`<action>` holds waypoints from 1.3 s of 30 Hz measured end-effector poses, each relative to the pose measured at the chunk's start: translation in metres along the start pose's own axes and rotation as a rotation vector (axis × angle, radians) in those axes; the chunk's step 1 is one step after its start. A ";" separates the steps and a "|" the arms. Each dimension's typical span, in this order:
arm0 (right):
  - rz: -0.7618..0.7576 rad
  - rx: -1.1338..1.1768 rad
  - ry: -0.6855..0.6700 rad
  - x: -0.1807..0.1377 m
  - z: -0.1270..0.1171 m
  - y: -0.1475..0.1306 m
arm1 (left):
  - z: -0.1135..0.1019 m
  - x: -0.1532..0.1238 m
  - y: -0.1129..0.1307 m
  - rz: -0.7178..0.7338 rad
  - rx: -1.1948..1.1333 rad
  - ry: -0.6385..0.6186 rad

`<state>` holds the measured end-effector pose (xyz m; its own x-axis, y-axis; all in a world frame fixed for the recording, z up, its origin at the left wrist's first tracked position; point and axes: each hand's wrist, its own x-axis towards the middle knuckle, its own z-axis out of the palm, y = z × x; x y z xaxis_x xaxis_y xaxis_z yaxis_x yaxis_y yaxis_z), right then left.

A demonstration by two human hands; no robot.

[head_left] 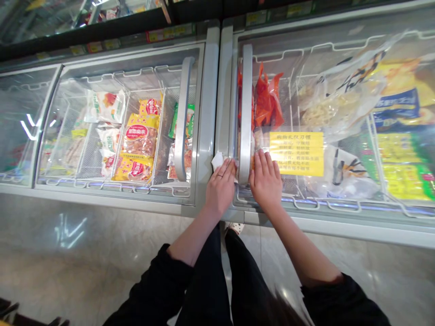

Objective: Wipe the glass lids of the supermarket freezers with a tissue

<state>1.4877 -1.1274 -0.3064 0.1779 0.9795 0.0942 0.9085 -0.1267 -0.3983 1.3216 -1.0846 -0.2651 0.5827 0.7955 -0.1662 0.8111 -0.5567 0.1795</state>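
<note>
My left hand [220, 183] presses a white cloth [217, 160] against the frame of the right freezer, just left of its grey lid handle [245, 113]. The fingers are closed over the cloth. My right hand [265, 179] lies flat, fingers stretched, on the sliding glass lid [306, 90] just right of the handle's lower end. A yellow notice [296, 153] with printed text is stuck on the glass beside that hand. Under the lid lie orange packets [267, 99] and clear bags of frozen food [335, 102].
A second chest freezer [118, 131] stands to the left with its own grey handle [183, 117] and packets of frozen food in wire baskets. Shelves with price tags [170, 32] run behind. Glossy tiled floor [84, 258] lies in front.
</note>
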 end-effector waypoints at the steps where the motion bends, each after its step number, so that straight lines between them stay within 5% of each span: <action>1: 0.000 -0.001 -0.001 0.000 0.000 0.000 | -0.002 0.011 -0.003 -0.002 0.002 -0.004; 5: 0.000 -0.023 -0.015 0.001 0.000 -0.001 | -0.008 0.034 -0.006 -0.033 0.002 -0.001; 11: 0.010 0.002 -0.030 0.002 -0.002 -0.003 | -0.004 -0.005 0.002 -0.007 0.001 -0.017; 17: -0.004 -0.014 -0.017 0.000 -0.001 -0.001 | -0.014 0.049 -0.013 -0.009 0.012 -0.012; 24: -0.024 -0.048 -0.019 -0.001 0.000 0.003 | -0.010 0.031 -0.010 0.009 0.016 -0.061; 31: -0.036 -0.047 0.003 -0.001 -0.002 0.005 | -0.026 0.078 -0.024 0.011 -0.024 0.001; 36: 0.006 -0.048 0.087 0.061 -0.014 0.011 | -0.018 0.055 -0.022 0.047 0.005 -0.069; 39: -0.029 -0.051 0.081 0.129 -0.015 0.021 | -0.020 0.075 -0.033 0.090 0.018 -0.052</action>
<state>1.5349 -1.0057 -0.2888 0.1791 0.9673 0.1796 0.9314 -0.1078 -0.3477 1.3378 -1.0014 -0.2637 0.6546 0.7290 -0.2001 0.7559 -0.6297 0.1789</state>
